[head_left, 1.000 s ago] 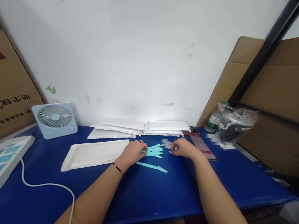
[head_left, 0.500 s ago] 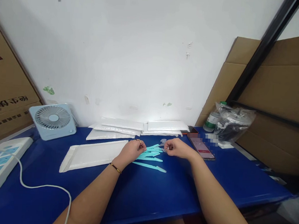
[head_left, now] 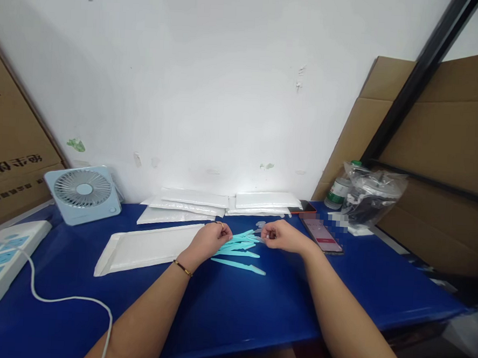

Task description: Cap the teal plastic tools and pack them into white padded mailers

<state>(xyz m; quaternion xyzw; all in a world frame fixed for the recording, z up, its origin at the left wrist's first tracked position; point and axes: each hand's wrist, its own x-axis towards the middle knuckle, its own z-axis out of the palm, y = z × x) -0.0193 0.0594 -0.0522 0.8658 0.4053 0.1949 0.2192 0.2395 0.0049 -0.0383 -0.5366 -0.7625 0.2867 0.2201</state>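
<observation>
A loose pile of slim, flat, smooth teal plastic sticks (head_left: 238, 244) is spread on a glossy blue table (head_left: 255, 315), long axes running roughly left to right, tips fanned toward the right. One stick (head_left: 238, 265) lies apart, just in front. The left hand (head_left: 210, 240), fingers curled, is pinched on the pile's left ends. The right hand (head_left: 284, 238) is closed on something small and pale; what it is cannot be told. A flat white padded envelope (head_left: 148, 247) lies to the left.
</observation>
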